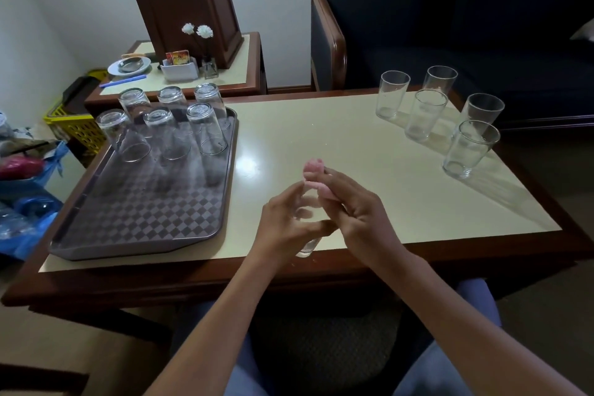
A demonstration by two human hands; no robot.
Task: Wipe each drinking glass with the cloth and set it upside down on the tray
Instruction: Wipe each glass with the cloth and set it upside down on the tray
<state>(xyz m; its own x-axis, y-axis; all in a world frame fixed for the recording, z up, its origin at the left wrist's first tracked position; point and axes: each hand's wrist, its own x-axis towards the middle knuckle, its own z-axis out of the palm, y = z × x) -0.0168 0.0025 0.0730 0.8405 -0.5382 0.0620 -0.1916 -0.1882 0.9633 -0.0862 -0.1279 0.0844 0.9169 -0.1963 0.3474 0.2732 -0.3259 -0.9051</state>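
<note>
I held the glass (307, 246) above the table's (353, 138) front edge. My left hand (289, 222) was wrapped round its wall and my right hand (353, 212) pinched the pink cloth (313, 167) at its far end. I judged it light, slick and breakable, best gripped around the body.

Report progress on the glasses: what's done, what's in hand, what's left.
Done: six inverted glasses stand on the tray. In hand: the left hand grips a seventh glass while the right hand holds the pink cloth at it. Left: five upright glasses on the table, at the right, not yet wiped or inverted. Roughly halfway.
</note>
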